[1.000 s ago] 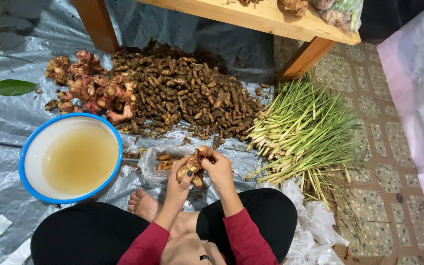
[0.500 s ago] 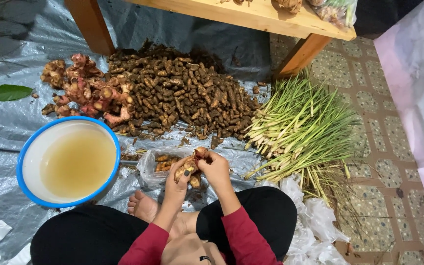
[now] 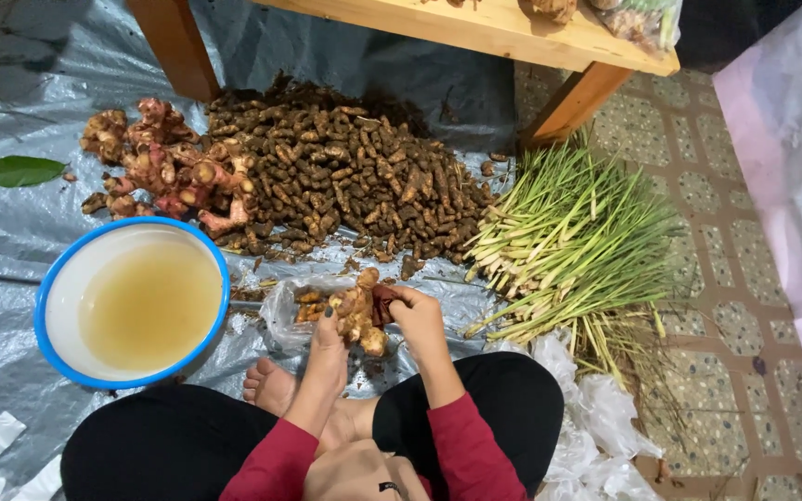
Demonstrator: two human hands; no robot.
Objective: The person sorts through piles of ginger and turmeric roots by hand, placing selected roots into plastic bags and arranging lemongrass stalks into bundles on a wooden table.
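Tarpaulin (image 3: pixel 11 232) on tiled floor (image 3: pixel 698 195); seemingly outdoors; bench (image 3: pixel 475 28) above

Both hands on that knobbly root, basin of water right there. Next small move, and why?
Probably a short carry left to dip the knobbly tan root into the blue-rimmed white basin of yellowish water. The left hand and right hand both grip it above a clear plastic bag, and the basin sits just beside them.
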